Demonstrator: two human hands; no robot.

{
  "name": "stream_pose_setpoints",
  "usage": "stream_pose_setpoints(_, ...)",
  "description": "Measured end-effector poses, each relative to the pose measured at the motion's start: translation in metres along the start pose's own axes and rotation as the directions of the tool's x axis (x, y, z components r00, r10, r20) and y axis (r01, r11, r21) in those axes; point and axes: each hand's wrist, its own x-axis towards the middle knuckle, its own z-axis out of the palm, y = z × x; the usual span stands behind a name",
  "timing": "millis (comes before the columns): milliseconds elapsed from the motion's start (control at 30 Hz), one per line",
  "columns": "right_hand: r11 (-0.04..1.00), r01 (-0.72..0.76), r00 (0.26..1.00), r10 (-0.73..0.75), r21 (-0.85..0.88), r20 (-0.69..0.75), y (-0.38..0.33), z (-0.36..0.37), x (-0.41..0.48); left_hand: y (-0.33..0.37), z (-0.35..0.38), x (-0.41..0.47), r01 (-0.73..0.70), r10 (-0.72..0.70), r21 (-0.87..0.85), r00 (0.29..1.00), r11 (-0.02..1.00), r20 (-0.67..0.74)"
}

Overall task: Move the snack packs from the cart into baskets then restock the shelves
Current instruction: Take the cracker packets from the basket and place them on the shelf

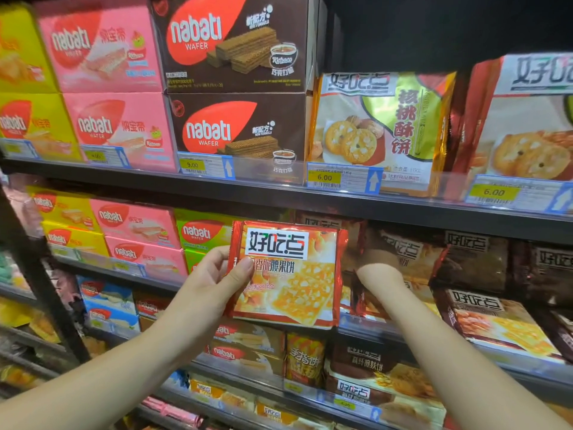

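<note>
My left hand [217,280] grips the left edge of a red and orange snack pack [294,277], thumb across its front, and holds it upright in front of the second shelf. My right hand [376,271] reaches into that shelf just right of the pack, among similar packs [400,259]. Its fingers are hidden behind the held pack and the shelved ones. No cart or basket is in view.
The top shelf [279,193] carries yellow, pink and brown wafer boxes [235,128] and yellow cookie bags [381,128] behind price tags. Brown packs [477,262] fill the second shelf at right. Lower shelves hold more boxes and packs. A black upright post [40,274] stands at the left.
</note>
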Motion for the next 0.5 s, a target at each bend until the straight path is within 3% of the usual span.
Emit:
stream_pose_setpoints(200, 0.985, -0.143, 0.971, 0.158, -0.093, 0.177, 0.001, -0.005, -0.011, -0.007, 0.009, 0.006, 0.012, -0.011, -0.019, 1.000, 1.000, 0.027)
stream_pose_setpoints(500, 0.989, -0.065, 0.995, 0.074, -0.132, 0.064, 0.007, 0.000, -0.005, -0.015, 0.018, 0.014, 0.031, -0.030, -0.018, 0.999, 0.999, 0.039)
